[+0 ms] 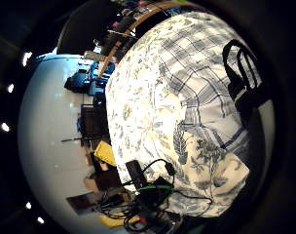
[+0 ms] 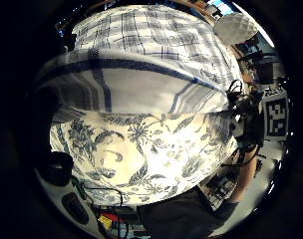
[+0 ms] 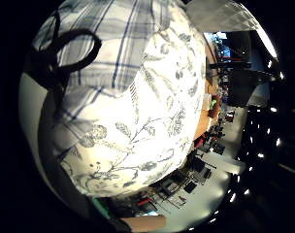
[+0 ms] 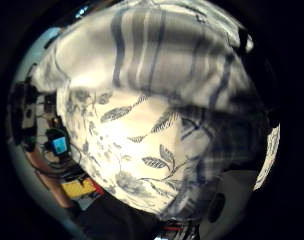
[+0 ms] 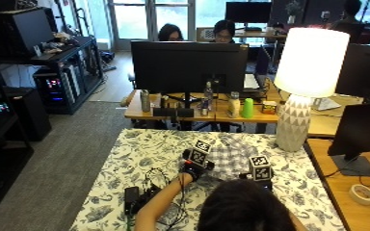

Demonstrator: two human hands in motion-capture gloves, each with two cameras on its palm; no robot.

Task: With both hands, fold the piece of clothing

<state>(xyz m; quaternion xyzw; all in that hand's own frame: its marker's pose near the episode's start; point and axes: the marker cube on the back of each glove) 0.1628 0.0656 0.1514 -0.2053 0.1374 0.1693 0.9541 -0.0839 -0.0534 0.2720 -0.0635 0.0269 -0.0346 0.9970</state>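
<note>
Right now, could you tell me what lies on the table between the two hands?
The plaid garment lies between the left hand and right hand, on the floral tablecloth, per the outside view.

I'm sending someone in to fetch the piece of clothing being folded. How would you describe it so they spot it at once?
Go to the table covered by a white cloth with a blue leaf print, with a tall white lamp at its far right corner. The clothing lies mid-table in front of the seated person, between their left hand and right hand. It alone is blue-and-white plaid, not leafy.
</note>
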